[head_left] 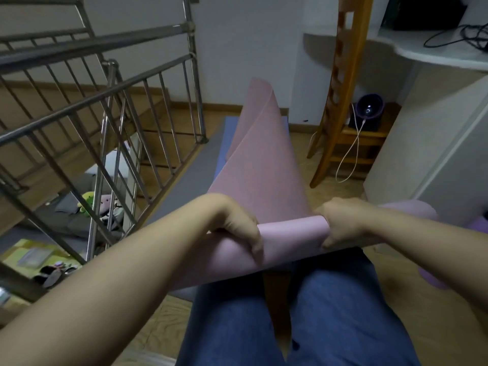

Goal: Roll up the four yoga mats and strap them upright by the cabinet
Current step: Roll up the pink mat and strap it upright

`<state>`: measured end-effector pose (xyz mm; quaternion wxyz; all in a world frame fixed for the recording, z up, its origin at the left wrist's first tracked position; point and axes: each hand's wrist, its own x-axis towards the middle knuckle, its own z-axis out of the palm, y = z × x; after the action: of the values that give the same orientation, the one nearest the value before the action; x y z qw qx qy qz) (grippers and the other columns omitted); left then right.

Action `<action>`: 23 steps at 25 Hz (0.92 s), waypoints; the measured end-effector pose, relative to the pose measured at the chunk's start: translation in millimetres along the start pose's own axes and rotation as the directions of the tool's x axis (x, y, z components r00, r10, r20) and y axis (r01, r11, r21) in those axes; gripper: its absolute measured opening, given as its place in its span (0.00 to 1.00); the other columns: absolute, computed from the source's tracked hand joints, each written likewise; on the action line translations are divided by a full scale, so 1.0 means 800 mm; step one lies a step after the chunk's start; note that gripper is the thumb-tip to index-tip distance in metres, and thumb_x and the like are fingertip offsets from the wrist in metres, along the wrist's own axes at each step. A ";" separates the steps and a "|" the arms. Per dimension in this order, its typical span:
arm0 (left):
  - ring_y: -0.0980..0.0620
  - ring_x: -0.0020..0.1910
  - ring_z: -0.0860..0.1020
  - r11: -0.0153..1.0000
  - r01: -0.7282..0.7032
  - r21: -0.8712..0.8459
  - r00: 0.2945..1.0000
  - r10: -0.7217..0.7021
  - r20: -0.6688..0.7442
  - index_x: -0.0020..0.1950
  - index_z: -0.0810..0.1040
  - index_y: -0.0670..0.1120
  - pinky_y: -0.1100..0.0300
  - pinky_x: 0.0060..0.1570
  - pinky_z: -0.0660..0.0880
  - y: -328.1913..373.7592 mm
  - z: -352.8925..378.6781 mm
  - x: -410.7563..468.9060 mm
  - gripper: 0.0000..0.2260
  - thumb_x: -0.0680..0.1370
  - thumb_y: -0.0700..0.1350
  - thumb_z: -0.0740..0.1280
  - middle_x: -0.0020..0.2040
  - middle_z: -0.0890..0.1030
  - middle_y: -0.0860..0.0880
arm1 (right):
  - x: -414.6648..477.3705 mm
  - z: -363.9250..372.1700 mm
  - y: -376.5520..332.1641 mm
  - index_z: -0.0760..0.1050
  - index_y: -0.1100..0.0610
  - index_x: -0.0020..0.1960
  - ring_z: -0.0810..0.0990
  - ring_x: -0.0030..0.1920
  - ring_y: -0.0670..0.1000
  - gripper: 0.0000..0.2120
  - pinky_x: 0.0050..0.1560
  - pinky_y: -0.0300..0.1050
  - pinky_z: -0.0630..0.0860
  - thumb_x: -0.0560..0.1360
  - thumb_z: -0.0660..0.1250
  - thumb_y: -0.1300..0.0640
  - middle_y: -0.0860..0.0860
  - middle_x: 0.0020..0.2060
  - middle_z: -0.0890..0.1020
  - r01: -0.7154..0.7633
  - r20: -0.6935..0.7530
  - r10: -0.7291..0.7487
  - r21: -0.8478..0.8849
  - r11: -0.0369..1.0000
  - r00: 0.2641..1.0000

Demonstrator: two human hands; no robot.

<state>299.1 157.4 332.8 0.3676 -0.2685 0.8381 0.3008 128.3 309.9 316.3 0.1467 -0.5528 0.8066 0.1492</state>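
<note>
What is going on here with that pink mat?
A person is rolling up a pink yoga mat. The left hand and right hand both grip the rolled end, held above the person's legs, while the unrolled rest rises and curls away in front. Only a short stretch is rolled so far. A grey-blue mat lies flat on the floor beneath it, beside the metal stair railing.

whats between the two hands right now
Head view: the rolled end of the pink foam yoga mat, gripped by the left hand and the right hand.
</note>
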 end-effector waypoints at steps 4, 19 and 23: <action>0.45 0.55 0.80 0.998 -0.023 -0.055 0.996 0.028 0.081 0.68 0.72 0.46 0.52 0.56 0.78 -0.015 -0.013 -0.003 0.28 0.71 0.52 0.75 0.59 0.80 0.45 | -0.008 -0.005 -0.004 0.71 0.49 0.52 0.77 0.46 0.51 0.19 0.44 0.45 0.68 0.70 0.66 0.36 0.47 0.46 0.79 -0.032 -0.412 -0.091 -0.282 0.959 0.906; 0.44 0.37 0.77 0.644 0.123 0.755 0.227 0.722 -0.653 0.51 0.77 0.46 0.54 0.36 0.72 -0.037 0.059 0.028 0.22 0.63 0.55 0.75 0.41 0.78 0.47 | -0.031 0.008 -0.014 0.73 0.50 0.53 0.77 0.47 0.52 0.22 0.40 0.44 0.71 0.66 0.72 0.40 0.48 0.45 0.79 0.060 -0.155 -0.049 0.067 0.996 0.987; 0.42 0.47 0.75 0.722 0.198 0.663 0.044 0.669 -0.742 0.69 0.67 0.46 0.51 0.48 0.65 -0.047 0.053 0.030 0.31 0.68 0.53 0.71 0.52 0.76 0.43 | -0.021 0.002 -0.005 0.71 0.56 0.38 0.75 0.27 0.57 0.14 0.27 0.43 0.64 0.59 0.76 0.57 0.52 0.29 0.77 -0.004 -0.735 -0.224 -0.294 0.956 0.640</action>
<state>329.9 156.1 279.3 -0.2893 -0.1013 0.9327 -0.1902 137.9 323.1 321.3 -0.2729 -0.6271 0.7296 0.0020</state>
